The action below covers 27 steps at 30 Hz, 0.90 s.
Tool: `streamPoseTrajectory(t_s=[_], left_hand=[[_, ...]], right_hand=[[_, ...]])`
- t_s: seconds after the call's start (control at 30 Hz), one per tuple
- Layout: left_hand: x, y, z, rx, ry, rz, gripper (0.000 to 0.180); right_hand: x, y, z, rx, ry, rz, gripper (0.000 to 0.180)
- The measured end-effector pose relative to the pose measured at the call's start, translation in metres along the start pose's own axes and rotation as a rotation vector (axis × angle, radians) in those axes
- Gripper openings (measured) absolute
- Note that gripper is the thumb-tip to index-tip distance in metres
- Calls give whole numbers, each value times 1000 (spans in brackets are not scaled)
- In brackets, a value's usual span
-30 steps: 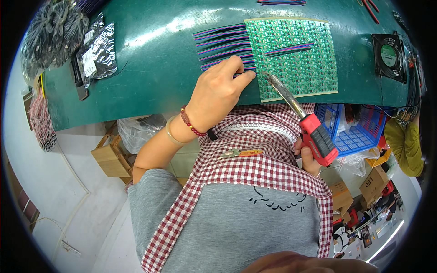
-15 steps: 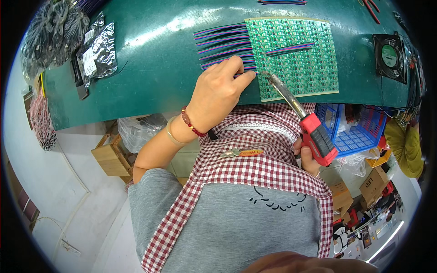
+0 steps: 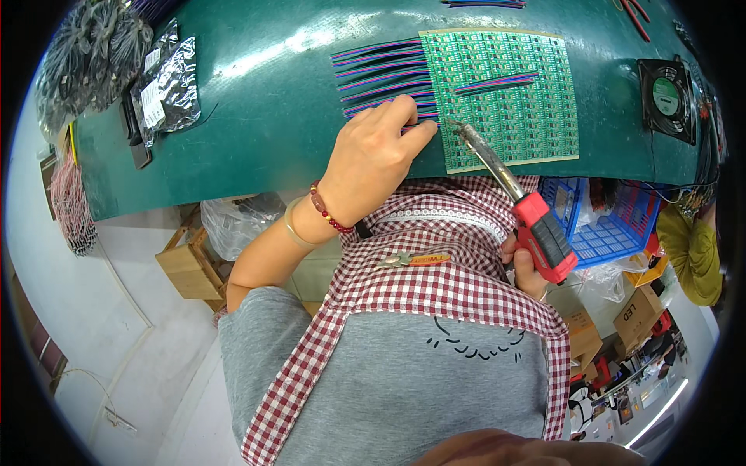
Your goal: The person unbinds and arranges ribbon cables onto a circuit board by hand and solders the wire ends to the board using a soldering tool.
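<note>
A green circuit board panel (image 3: 536, 116) lies on the table near its front edge. Rows of striped ribbon wires (image 3: 381, 68) stick out from its left side, and a loose bundle of the same wires (image 3: 495, 83) rests on top. My left hand (image 3: 381, 140) is closed at the lower left corner of the panel, pinching a ribbon wire whose end is mostly covered by my fingers. In my right hand (image 3: 527, 268) is a soldering iron (image 3: 544, 233) with a red and black handle. Its tip reaches the panel's left edge, close beside my left fingertips.
A black cooling fan (image 3: 666, 97) stands at the right of the green table (image 3: 256, 116). Bagged parts (image 3: 165, 97) lie at the far left, more wires (image 3: 483, 4) at the back. Below the table edge are a blue basket (image 3: 614, 225) and a wooden stool (image 3: 190, 264).
</note>
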State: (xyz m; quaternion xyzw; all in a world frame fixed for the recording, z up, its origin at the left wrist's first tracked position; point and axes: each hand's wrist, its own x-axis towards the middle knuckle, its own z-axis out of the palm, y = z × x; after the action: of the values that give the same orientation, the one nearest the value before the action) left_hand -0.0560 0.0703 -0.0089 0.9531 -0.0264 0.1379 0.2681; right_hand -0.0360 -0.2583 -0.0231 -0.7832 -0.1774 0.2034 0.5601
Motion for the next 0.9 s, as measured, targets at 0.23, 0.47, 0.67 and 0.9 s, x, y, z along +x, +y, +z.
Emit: streamPoseTrajectory(t_s=[0.23,0.47,0.67,0.9], left_hand=[[2,-1,-2,24,18,21,25],[2,-2,-2,61,3,42,18],[1,4,-6,182,-33,22,18],[23,15,-12,186,112,45,15]], right_hand=[[0,-4,0,187,-1,52,33],[2,0,0,161,-22,22,32],[2,-5,4,257,49,46,56],[22,-17,1,370,313,-8,68]])
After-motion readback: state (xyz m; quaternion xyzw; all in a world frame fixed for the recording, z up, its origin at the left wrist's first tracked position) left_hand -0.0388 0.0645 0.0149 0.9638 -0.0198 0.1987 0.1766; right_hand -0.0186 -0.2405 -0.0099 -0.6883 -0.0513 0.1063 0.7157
